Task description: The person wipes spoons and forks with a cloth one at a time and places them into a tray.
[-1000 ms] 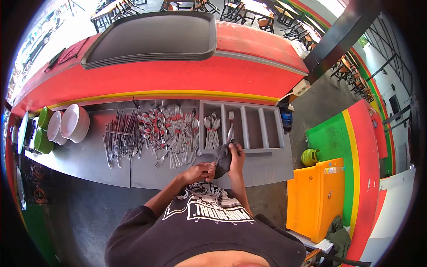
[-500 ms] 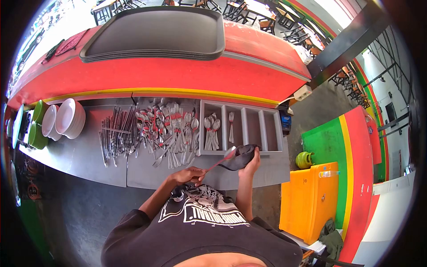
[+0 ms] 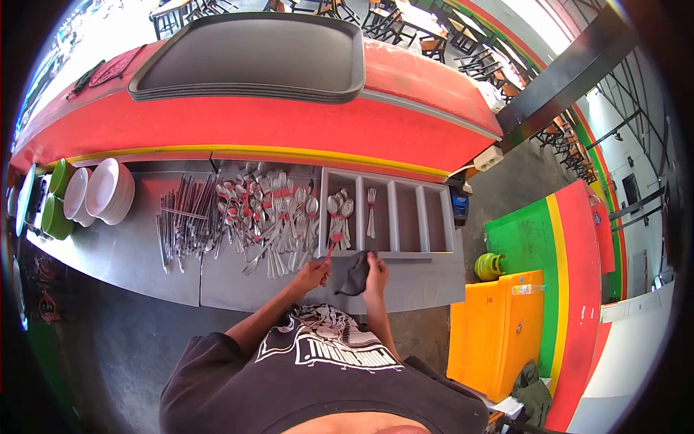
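Observation:
My left hand (image 3: 312, 276) is closed on the handle of a spoon (image 3: 335, 239), whose bowl points up at the front of the tray's leftmost compartment. My right hand (image 3: 375, 273) grips a dark cloth (image 3: 353, 275), just in front of the grey cutlery tray (image 3: 405, 255). Several spoons (image 3: 345, 210) lie in the leftmost compartment and a fork (image 3: 371, 212) in the one beside it. Left of the tray is a heap of loose spoons and forks (image 3: 278, 213), with a pile of thin dark utensils (image 3: 186, 217) farther left.
White bowls (image 3: 112, 189) and green bowls (image 3: 56, 218) are stacked at the left end of the metal counter (image 3: 238, 278). Large dark trays (image 3: 253, 58) rest on the red ledge (image 3: 423, 72) behind. An orange box (image 3: 495, 333) stands at the right.
Both hands have moved left. The spoon has come away from the cloth and now points up to the leftmost compartment. The cloth hangs lower in my right hand.

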Action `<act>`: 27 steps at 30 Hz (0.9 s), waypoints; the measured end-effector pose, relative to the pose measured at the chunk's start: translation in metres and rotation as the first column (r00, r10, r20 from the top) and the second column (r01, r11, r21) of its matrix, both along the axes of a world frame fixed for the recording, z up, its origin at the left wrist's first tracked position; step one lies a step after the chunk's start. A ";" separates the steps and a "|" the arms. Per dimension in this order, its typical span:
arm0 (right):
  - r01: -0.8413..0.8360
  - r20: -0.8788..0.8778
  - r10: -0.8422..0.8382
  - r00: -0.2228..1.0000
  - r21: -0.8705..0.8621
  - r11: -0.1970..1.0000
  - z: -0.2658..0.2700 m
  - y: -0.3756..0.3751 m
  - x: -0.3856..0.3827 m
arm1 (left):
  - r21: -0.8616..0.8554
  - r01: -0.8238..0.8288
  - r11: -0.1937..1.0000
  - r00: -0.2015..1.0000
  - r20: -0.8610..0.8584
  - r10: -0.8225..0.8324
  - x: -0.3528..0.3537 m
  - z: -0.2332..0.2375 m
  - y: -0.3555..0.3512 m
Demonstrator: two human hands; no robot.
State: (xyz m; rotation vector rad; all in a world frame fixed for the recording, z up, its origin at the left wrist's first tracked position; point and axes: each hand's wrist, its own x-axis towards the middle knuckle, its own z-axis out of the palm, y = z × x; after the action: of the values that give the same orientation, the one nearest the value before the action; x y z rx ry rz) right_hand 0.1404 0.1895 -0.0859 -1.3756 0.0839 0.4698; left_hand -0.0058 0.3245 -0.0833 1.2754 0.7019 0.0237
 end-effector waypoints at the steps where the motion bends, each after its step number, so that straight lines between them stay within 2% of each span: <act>1: -0.043 0.019 0.044 0.999 -0.046 0.998 -0.010 -0.002 -0.005 | -0.001 -0.008 1.000 1.000 0.004 0.008 0.001 -0.005 -0.001; 2: -0.086 0.038 0.090 0.995 -0.092 0.992 -0.019 -0.003 -0.008 | 0.000 -0.018 1.000 1.000 0.010 0.018 0.002 -0.010 -0.001; 7: -0.257 0.023 0.260 0.965 -0.103 0.961 -0.059 -0.003 -0.021 | 0.014 -0.025 1.000 0.997 -0.071 0.026 -0.003 -0.015 -0.004; 10: -0.298 0.030 0.308 0.951 -0.175 0.938 -0.065 0.000 -0.025 | 0.013 -0.017 1.000 0.990 -0.141 0.019 -0.001 -0.024 -0.007; 14: -0.285 0.063 0.302 0.951 -0.199 0.938 -0.067 0.002 -0.024 | -0.023 -0.032 0.999 0.982 -0.187 0.027 0.006 -0.031 -0.007; 17: -0.289 0.093 0.310 0.946 -0.192 0.938 -0.072 0.001 -0.017 | -0.078 -0.022 0.997 0.955 -0.295 -0.002 0.019 -0.030 0.000; 23: -0.247 0.122 0.279 0.952 -0.230 0.941 -0.078 -0.001 -0.019 | -0.196 -0.156 0.968 0.923 -0.379 0.072 0.041 -0.035 0.008; 27: -0.287 0.115 0.312 0.943 -0.193 0.938 -0.090 -0.001 -0.018 | -0.191 -0.196 0.962 0.934 -0.336 0.123 0.047 -0.031 0.016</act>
State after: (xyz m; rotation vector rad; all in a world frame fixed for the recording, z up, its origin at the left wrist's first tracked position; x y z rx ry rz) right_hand 0.1221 0.1887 -0.1762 -1.5990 -0.2125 0.6275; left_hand 0.0411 0.3401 -0.1146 1.0127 1.0602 -0.1295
